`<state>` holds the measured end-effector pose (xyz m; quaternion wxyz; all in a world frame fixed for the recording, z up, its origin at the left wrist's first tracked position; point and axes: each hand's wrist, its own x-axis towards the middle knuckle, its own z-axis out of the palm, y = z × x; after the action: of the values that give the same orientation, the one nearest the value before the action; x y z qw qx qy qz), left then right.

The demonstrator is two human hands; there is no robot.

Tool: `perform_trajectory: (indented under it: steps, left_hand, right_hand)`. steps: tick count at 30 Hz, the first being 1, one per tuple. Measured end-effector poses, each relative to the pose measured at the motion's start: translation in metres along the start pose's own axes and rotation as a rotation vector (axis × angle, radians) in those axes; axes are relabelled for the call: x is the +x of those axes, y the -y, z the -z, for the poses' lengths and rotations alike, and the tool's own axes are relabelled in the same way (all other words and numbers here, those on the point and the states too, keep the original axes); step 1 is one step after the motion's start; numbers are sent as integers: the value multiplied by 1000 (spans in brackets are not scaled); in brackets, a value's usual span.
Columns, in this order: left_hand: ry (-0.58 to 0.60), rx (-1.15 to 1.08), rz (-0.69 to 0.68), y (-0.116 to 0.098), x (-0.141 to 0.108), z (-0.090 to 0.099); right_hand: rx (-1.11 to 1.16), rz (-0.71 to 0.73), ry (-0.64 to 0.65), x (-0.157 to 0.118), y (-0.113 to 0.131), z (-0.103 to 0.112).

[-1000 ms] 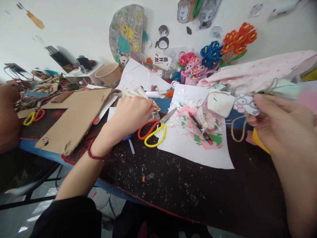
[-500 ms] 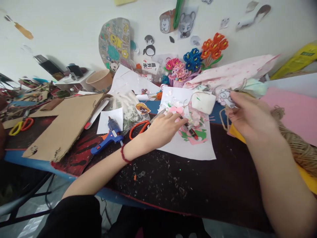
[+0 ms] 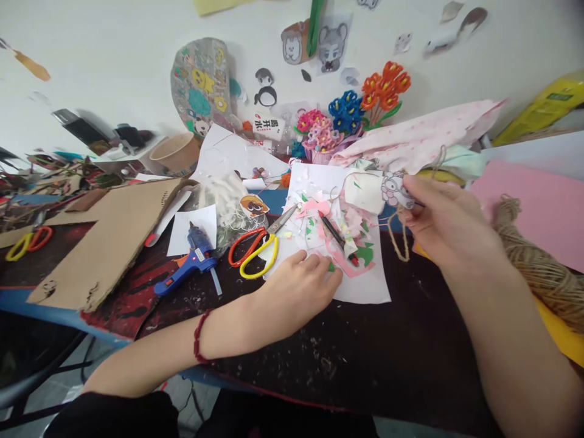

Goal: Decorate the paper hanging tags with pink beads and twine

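My right hand pinches a small paper cutout of a grey-and-white cartoon character above the table. A loop of twine hangs just below those fingers. My left hand rests at the near edge of a white paper sheet, its fingers loosely bent and slightly apart, with nothing visible in them. Beyond it on the sheet lie a black marker with a red end and pink and green paper scraps. Scissors with red and yellow handles are left of my left hand.
A blue glue gun lies on a white paper square at the left, near a cut cardboard piece. Twine and pink paper are at the right. Pipe-cleaner flowers stand against the wall.
My left hand has drawn back toward me from over the scraps, uncovering the marker and the scissors. The right hand still holds the cutout, now slightly further left in view.
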<state>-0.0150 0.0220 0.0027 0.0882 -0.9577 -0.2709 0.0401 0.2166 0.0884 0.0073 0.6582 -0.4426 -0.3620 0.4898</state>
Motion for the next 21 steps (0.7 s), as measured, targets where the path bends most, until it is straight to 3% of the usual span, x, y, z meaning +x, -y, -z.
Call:
perform_trajectory:
  steps: [7,13,18,21]
  left_hand:
    - [-85,120,28,-5,-20,3]
    - [-31,142,48,-4,-38,6]
    - [28,132,69,3,-37,7]
    - [3,114,79,15,-27,2]
  right_hand:
    - [-39,6,1,1,-1,2]
    - [-43,-1,10,1,-3,2]
    - [-30,8,12,0,-1,1]
    - [-36,14,8,-1,-1,1]
